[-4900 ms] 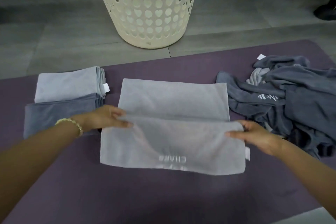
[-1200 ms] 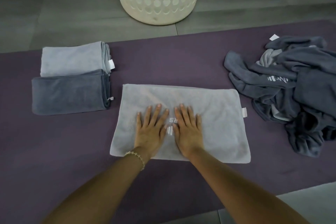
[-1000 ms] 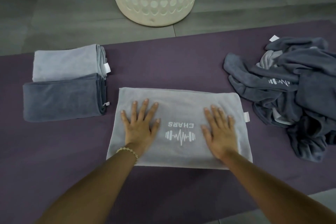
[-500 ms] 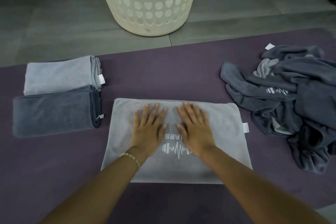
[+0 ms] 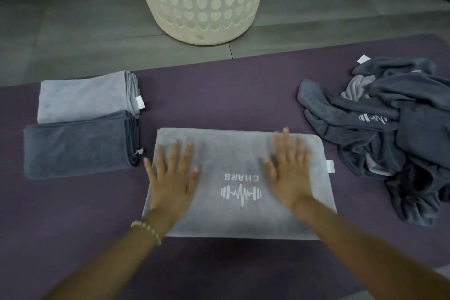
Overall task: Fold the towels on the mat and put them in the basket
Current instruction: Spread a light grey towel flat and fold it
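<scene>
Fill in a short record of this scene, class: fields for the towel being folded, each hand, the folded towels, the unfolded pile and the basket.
towel in work: logo towel, light grey, folded, flat on the mat
left hand: flat on its left part, fingers spread
right hand: flat on its right part
folded: light towel and dark towel, adjacent, at left
unfolded: crumpled pile at right
basket: cream, on floor beyond mat

Looks like a home floor: grey floor tiles (image 5: 73, 31), a purple mat (image 5: 219, 100) spread across them, cream heart-pierced laundry basket (image 5: 202, 0) standing at twelve o'clock.
</scene>
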